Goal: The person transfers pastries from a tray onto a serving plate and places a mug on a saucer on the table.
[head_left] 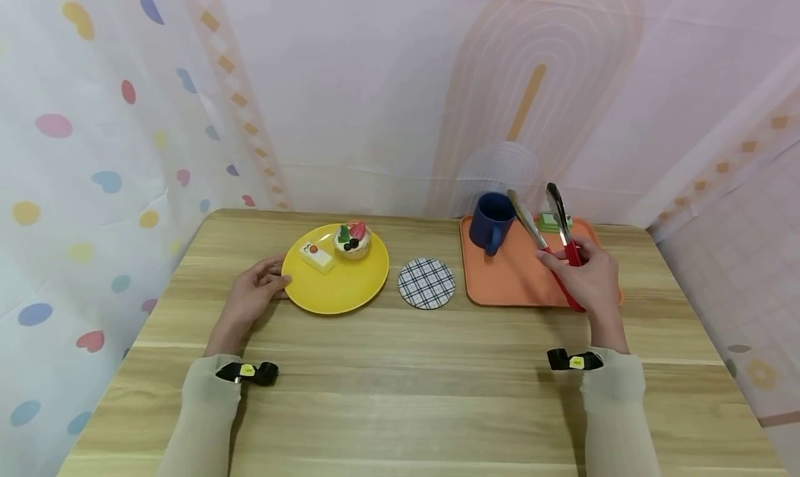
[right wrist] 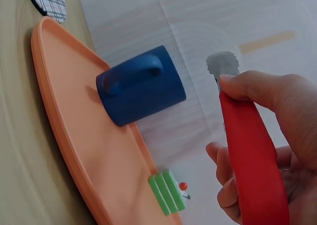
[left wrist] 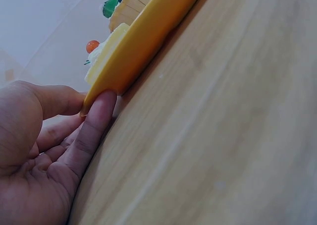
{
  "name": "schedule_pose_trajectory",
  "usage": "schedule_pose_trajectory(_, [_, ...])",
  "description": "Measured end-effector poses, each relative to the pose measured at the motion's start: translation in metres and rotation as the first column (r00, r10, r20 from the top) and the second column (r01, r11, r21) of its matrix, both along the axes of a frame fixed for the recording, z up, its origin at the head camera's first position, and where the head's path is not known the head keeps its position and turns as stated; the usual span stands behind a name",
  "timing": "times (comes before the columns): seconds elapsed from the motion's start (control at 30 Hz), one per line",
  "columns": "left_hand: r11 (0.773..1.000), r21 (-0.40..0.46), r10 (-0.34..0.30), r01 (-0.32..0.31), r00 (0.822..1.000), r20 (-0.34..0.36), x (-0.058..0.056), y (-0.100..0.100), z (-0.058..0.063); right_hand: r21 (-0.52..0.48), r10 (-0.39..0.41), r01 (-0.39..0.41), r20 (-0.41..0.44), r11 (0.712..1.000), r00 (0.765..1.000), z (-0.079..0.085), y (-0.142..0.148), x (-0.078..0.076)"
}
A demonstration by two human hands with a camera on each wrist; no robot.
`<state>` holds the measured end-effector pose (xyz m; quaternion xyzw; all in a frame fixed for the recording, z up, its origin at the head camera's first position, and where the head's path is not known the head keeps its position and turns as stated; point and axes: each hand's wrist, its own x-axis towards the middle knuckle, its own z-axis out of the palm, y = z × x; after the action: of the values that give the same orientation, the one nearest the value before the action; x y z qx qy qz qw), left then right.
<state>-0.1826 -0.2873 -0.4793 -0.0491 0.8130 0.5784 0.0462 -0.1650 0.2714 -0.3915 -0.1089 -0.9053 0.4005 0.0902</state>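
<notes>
My left hand pinches the left rim of a yellow plate, thumb above and a finger underneath, as the left wrist view shows. On the plate sit a pale yellow cake slice with a red ball on top and a fruit tart. My right hand grips metal tongs with red handles above the right part of an orange tray. The tongs point away from me, their tips spread apart with nothing between them. A green cake slice lies at the tray's far edge, beyond the tongs.
A dark blue mug stands upright at the tray's back left, its handle towards me. Between plate and tray lies a round checked coaster. A patterned cloth hangs behind the wooden table.
</notes>
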Motion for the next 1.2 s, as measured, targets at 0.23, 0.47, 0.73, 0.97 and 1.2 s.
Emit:
schedule_pose_trajectory(0.23, [1.000, -0.005, -0.010, 0.010, 1.000, -0.002, 0.000, -0.002, -0.001, 0.010, -0.026, 0.025, 0.037, 1.000, 0.999, -0.002, 0.005, -0.002])
schedule_pose_trajectory(0.47, [1.000, 0.003, -0.010, 0.010, 1.000, 0.010, -0.001, -0.002, -0.002, 0.016, -0.054, 0.053, 0.068, 0.998, 0.996, -0.009, 0.013, -0.005])
schedule_pose_trajectory(0.73, [1.000, -0.001, -0.015, 0.015, 1.000, 0.006, 0.002, -0.003, -0.001, 0.038, -0.097, 0.093, 0.113, 0.995, 0.989, -0.019, 0.024, -0.007])
schedule_pose_trajectory(0.97, [1.000, 0.000, -0.020, 0.020, 1.000, 0.008, 0.002, -0.002, 0.001, 0.026, -0.147, 0.144, 0.138, 0.989, 0.979, -0.026, 0.032, -0.010])
schedule_pose_trajectory(1.2, [1.000, -0.010, -0.012, 0.012, 1.000, 0.002, 0.001, -0.003, -0.002, 0.012, -0.147, 0.147, 0.173, 0.989, 0.974, -0.032, 0.038, -0.013])
